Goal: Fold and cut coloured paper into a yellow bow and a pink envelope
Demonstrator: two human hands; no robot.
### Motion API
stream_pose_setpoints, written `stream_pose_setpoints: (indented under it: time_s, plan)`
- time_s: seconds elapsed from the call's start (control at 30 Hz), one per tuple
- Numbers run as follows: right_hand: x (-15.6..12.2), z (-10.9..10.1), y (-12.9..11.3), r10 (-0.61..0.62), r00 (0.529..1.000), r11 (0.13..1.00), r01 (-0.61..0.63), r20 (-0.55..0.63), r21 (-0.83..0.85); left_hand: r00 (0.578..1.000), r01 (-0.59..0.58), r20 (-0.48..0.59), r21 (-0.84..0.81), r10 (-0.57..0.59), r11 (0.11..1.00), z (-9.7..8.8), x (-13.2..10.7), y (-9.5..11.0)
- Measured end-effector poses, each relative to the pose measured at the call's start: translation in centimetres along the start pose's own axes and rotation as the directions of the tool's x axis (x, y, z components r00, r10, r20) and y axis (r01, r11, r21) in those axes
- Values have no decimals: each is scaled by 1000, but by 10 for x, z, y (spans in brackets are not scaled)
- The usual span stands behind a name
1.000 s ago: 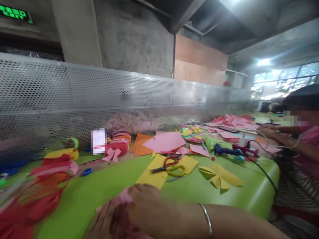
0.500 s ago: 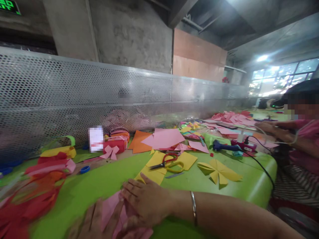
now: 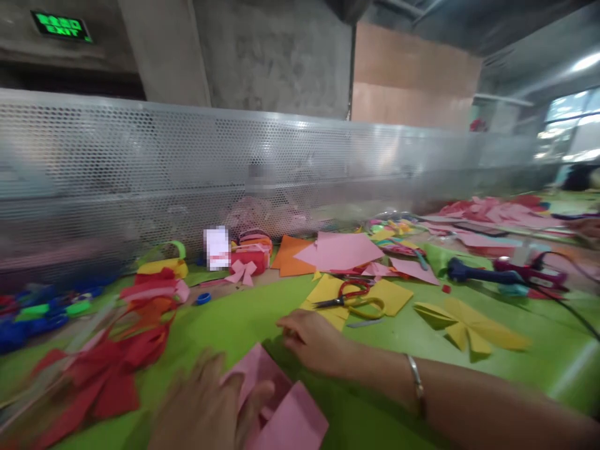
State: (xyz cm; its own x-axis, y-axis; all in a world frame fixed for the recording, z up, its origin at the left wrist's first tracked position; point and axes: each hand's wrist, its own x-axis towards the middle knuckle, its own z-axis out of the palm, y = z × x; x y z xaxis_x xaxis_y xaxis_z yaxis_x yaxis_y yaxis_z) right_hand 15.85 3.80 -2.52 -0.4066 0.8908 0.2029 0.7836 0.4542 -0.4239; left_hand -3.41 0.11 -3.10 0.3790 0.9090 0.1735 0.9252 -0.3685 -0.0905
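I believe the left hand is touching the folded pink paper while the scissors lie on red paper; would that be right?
Not quite: the scissors lie on yellow paper, as the head view shows. The left hand is touching the folded pink paper, as you say.

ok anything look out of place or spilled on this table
Nothing looks spilled. A small blue ring lies apart from the blue pieces at far left, so seems stray. The pink paper at the left hand looks folded, not torn.
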Motion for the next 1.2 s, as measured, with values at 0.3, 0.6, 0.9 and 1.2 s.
stream_pose_setpoints:
  time_s: [0.3,0.6,0.9,1.2]
  plan:
    - [-12,11,-8,-13,999,991,9,30,131,969,171,227,-343,-95,923,-23,1,10]
    - [-17,17,-9,73,990,889,-120,123,441,920,379,315,-560,-233,737,-17,9,3]
    - [-18,20,-16,73,997,837,-80,34,542,931,365,300,-758,-208,541,-25,13,4]
    - [-17,17,-14,12,1000,782,5,-23,624,939,331,336,-836,-69,438,-23,14,-5]
